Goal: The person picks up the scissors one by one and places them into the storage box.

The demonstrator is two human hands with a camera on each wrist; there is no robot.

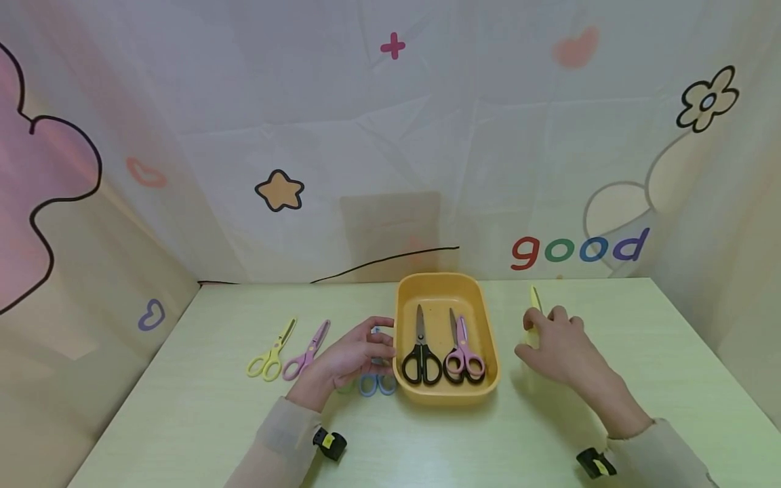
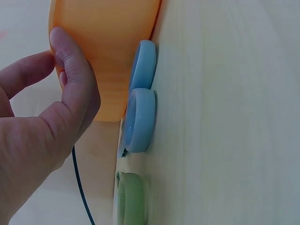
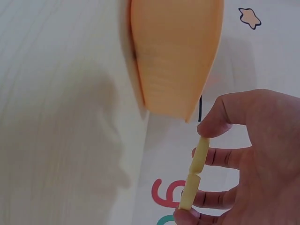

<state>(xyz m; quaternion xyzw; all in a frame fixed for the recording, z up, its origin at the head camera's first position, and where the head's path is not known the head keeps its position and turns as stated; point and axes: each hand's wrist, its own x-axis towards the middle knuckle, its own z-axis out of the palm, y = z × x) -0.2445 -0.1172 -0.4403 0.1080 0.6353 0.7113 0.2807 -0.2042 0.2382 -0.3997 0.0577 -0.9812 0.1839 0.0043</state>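
Between the bent thumb and fingertips of the right hand (image 1: pixel 564 349) I see the light-yellow plastic scissors (image 1: pixel 534 295) grasped by the handles, raised above the table to the right of the tray, blades pointing toward the back. The yellow-orange rectangular tray with rounded corners (image 1: pixel 448 398) stands at the centre; at its left rim, the left hand (image 1: pixel 356 352) rests bent fingertips, and I cannot tell whether they pinch it. Inside the tray lie the black-handled metal scissors (image 1: pixel 420 337) at left and, at right, a second black-handled pair (image 1: pixel 452 322), partly covered by the purple plastic scissors (image 1: pixel 463 344). Left of the tray, blue-handled scissors (image 2: pixel 146 119) lie just beside it, partly hidden by the left hand, near a rounded green handle (image 2: pixel 135 199). Farther left are loose purple scissors (image 1: pixel 310 352) and loose yellow scissors (image 1: pixel 275 348). All rests on a pale wood-grain table (image 1: pixel 183 407) before a printed white curtain (image 1: pixel 244 68).
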